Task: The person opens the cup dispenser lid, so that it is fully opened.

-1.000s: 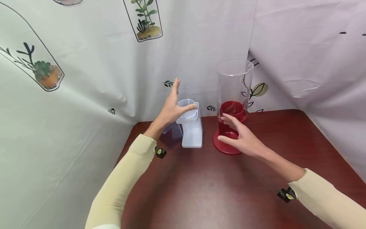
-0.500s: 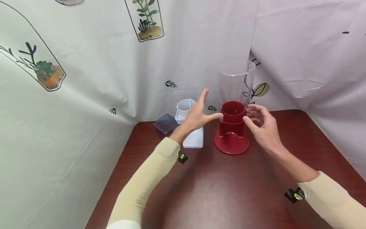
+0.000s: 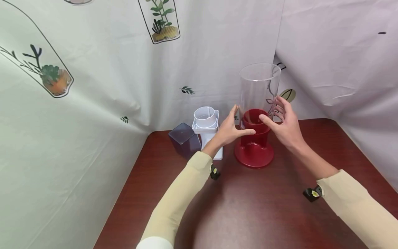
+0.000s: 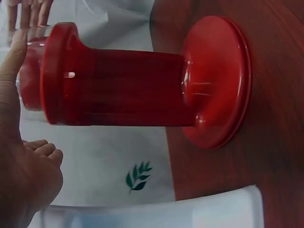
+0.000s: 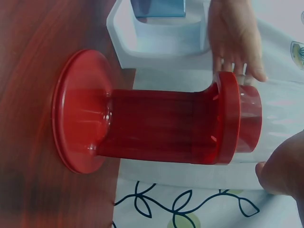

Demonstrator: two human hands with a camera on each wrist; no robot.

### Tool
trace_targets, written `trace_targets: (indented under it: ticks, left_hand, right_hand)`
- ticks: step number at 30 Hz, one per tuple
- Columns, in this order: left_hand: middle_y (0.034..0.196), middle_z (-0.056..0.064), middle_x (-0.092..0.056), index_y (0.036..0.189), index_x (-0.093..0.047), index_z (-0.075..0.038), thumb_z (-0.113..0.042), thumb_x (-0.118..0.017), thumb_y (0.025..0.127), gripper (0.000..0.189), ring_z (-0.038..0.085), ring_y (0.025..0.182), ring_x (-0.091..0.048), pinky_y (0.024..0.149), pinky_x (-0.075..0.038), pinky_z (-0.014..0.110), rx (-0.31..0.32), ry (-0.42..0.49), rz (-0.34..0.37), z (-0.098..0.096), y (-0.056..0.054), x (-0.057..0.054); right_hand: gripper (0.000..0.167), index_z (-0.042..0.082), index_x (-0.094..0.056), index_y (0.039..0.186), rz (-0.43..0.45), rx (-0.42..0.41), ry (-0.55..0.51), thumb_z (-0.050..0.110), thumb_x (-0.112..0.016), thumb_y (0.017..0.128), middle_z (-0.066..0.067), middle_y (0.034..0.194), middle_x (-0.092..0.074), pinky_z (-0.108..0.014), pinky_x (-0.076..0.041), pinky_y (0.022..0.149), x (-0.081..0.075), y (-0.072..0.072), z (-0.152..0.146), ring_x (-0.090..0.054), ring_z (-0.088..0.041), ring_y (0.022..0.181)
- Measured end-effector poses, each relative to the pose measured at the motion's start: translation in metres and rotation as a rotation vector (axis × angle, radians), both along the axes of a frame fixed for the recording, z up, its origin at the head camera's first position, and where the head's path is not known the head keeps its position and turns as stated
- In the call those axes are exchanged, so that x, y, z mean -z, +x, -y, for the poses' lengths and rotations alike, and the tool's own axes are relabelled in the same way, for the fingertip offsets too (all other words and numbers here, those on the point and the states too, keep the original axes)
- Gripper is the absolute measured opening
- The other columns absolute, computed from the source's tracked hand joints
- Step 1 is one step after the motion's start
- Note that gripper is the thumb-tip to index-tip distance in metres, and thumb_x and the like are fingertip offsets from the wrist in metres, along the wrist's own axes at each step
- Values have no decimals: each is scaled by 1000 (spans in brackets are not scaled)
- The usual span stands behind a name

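Observation:
A tall clear cylinder (image 3: 258,90) stands upright in a red dispenser-like stand (image 3: 255,154) with a round base and a collar. My left hand (image 3: 231,131) is at the cylinder's left side, thumb stretched across the front near the red collar (image 4: 59,71) and fingers extended. On the other side my right hand (image 3: 287,126) is around the lower cylinder, its fingers loosely bent. The right thumb lies by the clear wall in the right wrist view. Whether either hand presses on the cylinder is not plain. A red inner ring (image 5: 249,118) shows through the clear wall.
Left of the stand is a white holder (image 3: 205,128) with a round cup-shaped top. Beside it is a dark translucent square container (image 3: 183,138). A white patterned cloth (image 3: 211,69) hangs behind the reddish-brown table (image 3: 248,207).
My left hand has moved right from the white holder to the cylinder. My right hand has gone from the stand's front to its right side, then up to the clear wall.

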State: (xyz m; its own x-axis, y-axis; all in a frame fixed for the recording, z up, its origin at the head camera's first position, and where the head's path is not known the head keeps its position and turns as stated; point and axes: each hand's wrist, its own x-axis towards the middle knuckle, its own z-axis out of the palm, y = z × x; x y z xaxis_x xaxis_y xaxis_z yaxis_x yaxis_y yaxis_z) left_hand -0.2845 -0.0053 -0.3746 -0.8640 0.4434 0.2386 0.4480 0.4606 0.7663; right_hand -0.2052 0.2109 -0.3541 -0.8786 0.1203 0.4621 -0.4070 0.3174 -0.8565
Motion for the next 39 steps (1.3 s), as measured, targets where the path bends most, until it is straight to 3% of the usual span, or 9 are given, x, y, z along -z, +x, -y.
trace_targets:
  ticks: [5, 11, 17, 22, 32, 39]
  left_hand:
    - [168, 2, -40, 171, -16, -18, -47, -93, 79, 123, 21, 151, -43, 119, -42, 43, -7, 37, 18, -9, 0, 14]
    - [145, -3, -59, 163, -30, -24, -43, -94, 79, 107, 11, 130, -57, 107, -50, 32, 32, 123, -1, -18, -1, 29]
    - [140, -5, -59, 159, -34, -22, -44, -92, 81, 99, 8, 124, -57, 103, -53, 29, 26, 187, 37, -24, 1, 35]
    - [137, -5, -60, 157, -35, -20, -46, -94, 78, 102, 8, 123, -58, 103, -52, 28, -16, 190, 2, -27, 1, 39]
    - [138, -6, -57, 158, -36, -19, -48, -95, 75, 107, 9, 122, -56, 102, -54, 31, -42, 193, -51, -31, 1, 46]
    - [138, -7, -58, 159, -36, -22, -49, -95, 74, 107, 9, 121, -57, 100, -55, 32, -62, 214, -29, -33, 2, 49]
  right_hand:
    - [95, 7, -26, 165, 24, -18, 24, 32, -82, 94, -18, 164, -40, -47, -28, 126, -9, -6, 2, -37, -32, 154]
    - [100, 9, -26, 165, 39, -38, 73, 36, -86, 89, -15, 164, -42, -52, -29, 126, -18, -14, 3, -39, -32, 152]
    - [101, 8, -25, 164, 68, -76, 76, 35, -86, 89, -15, 166, -40, -54, -28, 125, -27, -21, 1, -38, -35, 153]
    - [112, 9, -17, 168, 87, -77, 71, 35, -89, 86, -17, 169, -35, -55, -29, 125, -33, -27, 4, -37, -36, 154]
    - [114, 7, -21, 166, 37, -77, -11, 29, -94, 81, -17, 167, -38, -48, -34, 124, -41, -39, 9, -41, -32, 152]
    - [109, 7, -25, 164, 11, -74, -32, 21, -93, 80, -16, 163, -42, -49, -35, 123, -42, -42, 9, -44, -36, 148]
